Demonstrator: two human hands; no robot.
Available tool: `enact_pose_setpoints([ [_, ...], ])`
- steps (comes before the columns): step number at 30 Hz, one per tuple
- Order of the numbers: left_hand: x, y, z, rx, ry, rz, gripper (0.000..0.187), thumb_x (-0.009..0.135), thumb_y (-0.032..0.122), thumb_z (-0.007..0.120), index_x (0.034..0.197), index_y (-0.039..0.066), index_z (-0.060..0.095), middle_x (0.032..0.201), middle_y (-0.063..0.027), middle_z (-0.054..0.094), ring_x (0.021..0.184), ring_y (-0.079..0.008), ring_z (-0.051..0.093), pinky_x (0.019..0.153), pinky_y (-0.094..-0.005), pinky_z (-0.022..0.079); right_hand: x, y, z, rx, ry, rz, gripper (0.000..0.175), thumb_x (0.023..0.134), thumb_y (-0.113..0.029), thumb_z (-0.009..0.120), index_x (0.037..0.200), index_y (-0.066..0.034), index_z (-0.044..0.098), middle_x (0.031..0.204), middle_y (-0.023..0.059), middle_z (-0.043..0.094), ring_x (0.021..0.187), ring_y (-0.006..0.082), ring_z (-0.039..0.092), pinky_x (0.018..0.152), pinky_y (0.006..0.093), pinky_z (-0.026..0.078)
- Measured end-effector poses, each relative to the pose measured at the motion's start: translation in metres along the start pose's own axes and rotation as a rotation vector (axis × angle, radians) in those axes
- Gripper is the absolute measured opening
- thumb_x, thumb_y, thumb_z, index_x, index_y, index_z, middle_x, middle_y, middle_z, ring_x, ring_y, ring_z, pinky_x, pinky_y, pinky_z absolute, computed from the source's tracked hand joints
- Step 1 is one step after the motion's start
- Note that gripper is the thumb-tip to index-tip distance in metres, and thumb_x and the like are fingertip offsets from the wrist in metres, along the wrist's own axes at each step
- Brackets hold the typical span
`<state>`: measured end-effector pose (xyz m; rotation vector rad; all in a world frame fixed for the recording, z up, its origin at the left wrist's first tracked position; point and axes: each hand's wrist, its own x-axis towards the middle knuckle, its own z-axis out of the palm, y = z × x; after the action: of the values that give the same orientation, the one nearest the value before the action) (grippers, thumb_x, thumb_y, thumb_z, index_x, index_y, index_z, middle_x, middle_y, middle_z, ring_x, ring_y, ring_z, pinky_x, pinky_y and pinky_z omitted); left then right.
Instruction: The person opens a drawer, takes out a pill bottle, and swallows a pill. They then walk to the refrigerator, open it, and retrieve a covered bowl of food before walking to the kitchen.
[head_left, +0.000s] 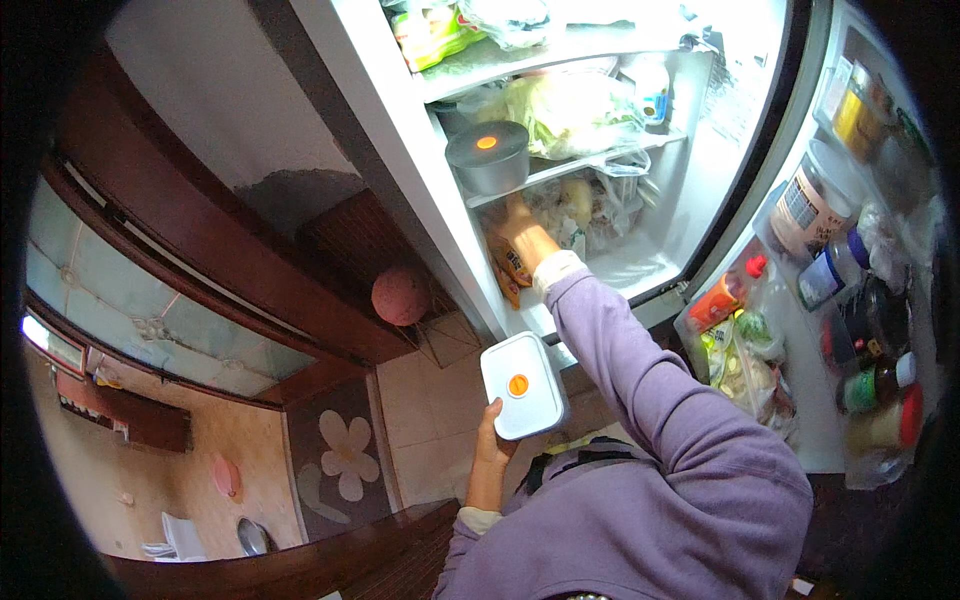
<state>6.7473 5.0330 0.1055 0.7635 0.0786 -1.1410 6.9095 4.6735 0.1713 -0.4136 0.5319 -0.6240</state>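
My left hand holds a white rectangular food container with an orange round vent on its lid, in front of the refrigerator. My right hand reaches into the bottom compartment of the open refrigerator, just beneath a glass shelf. Its fingers are hidden by shadow and the shelf edge, so a grip cannot be made out. Beside that wrist stands an orange printed food packet. Directly above the hand, a round grey container with a dark lid and orange vent sits on the shelf's left end.
A bagged leafy vegetable lies on the middle shelf. Bagged food fills the back of the bottom compartment. The open door at right carries bottles, jars and bags. A pink ball rests on a wire rack at left.
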Motion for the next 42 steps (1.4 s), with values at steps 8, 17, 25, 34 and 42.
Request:
enact_pose_setpoints([
  [8, 0.000, -0.002, -0.004, 0.112, 0.077, -0.035, 0.062, 0.085, 0.036, 0.064, 0.133, 0.003, 0.045, 0.121, -0.0119, 0.058, 0.110, -0.0258, 0.059, 0.090, -0.0391, 0.050, 0.001, -0.006, -0.017, -0.131, 0.020, -0.152, 0.082, 0.089, -0.065, 0.051, 0.139, -0.0009, 0.041, 0.133, 0.0207, 0.050, 0.112, 0.0393, 0.054, 0.092, 0.0561, 0.047],
  [17, 0.044, -0.007, 0.004, 0.171, -0.064, -0.071, 0.062, 0.080, 0.028, 0.071, 0.130, 0.001, 0.047, 0.118, -0.0119, 0.059, 0.110, -0.0266, 0.058, 0.091, -0.0407, 0.050, -0.036, -0.019, -0.049, -0.306, 0.100, -0.044, 0.073, 0.093, -0.062, 0.043, 0.140, -0.0074, 0.040, 0.134, 0.0165, 0.049, 0.108, 0.0309, 0.055, 0.090, 0.0424, 0.049],
  [25, 0.157, -0.086, 0.013, 0.294, 0.129, 0.170, 0.090, 0.083, 0.037, 0.072, 0.140, -0.010, 0.021, 0.139, -0.0226, 0.035, 0.133, -0.0308, 0.033, 0.112, -0.0406, 0.023, -0.044, -0.026, -0.072, -0.255, 0.070, -0.077, 0.079, 0.093, -0.066, 0.040, 0.138, -0.0019, 0.038, 0.132, 0.0231, 0.048, 0.111, 0.0350, 0.056, 0.095, 0.0478, 0.048],
  [34, 0.222, -0.093, 0.064, 0.286, 0.121, -0.191, 0.077, 0.096, 0.047, 0.050, 0.138, -0.012, 0.021, 0.119, -0.0330, 0.050, 0.091, -0.0380, 0.065, 0.078, -0.0471, 0.057, -0.027, -0.041, -0.113, -0.416, 0.069, -0.053, 0.080, 0.090, -0.067, 0.045, 0.133, 0.0001, 0.042, 0.122, 0.0258, 0.054, 0.107, 0.0393, 0.058, 0.089, 0.0517, 0.052],
  [42, 0.172, 0.009, 0.118, 0.564, -0.124, 0.534, 0.028, 0.099, 0.027, 0.053, 0.103, -0.001, 0.051, 0.084, -0.0113, 0.065, 0.069, -0.0183, 0.066, 0.063, -0.0296, 0.058, -0.044, -0.045, -0.115, -0.445, 0.087, -0.075, 0.073, 0.094, -0.058, 0.045, 0.131, 0.0051, 0.045, 0.119, 0.0225, 0.059, 0.096, 0.0350, 0.064, 0.082, 0.0435, 0.056],
])
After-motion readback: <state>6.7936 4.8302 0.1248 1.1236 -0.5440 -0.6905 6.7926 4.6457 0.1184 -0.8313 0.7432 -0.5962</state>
